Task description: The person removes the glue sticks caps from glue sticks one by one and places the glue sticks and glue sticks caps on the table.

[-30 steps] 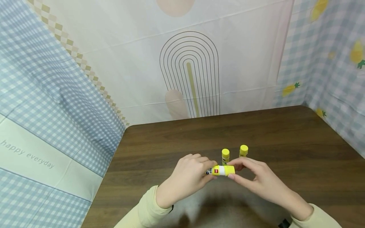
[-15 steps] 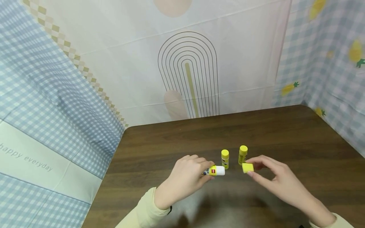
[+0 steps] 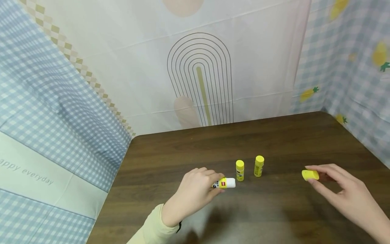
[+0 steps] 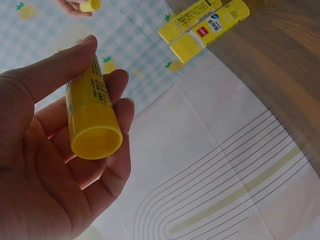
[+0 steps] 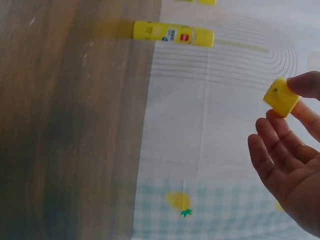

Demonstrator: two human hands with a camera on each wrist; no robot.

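My left hand (image 3: 196, 189) grips an uncapped glue stick (image 3: 224, 183) lying sideways, its white end pointing right. In the left wrist view, the yellow base of that glue stick (image 4: 95, 131) faces the camera, with thumb and fingers round the barrel. Well off to the right, my right hand (image 3: 347, 189) pinches a yellow cap (image 3: 310, 175) between thumb and fingers. The right wrist view also has this cap (image 5: 281, 97) at the fingertips. Two capped glue sticks stand upright on the table, one (image 3: 240, 170) nearer the left hand and another (image 3: 259, 166) a little right of it.
The dark wooden table (image 3: 182, 152) has its far edge against a white cloth backdrop (image 3: 262, 67) printed with arches. Blue checked cloth (image 3: 76, 101) hangs on the left, and checked cloth with pineapples (image 3: 356, 84) on the right.
The right hand has pulled the yellow cap off the held glue stick and carried it far to the right. The left hand has shifted slightly left. Both standing glue sticks are now unobstructed.
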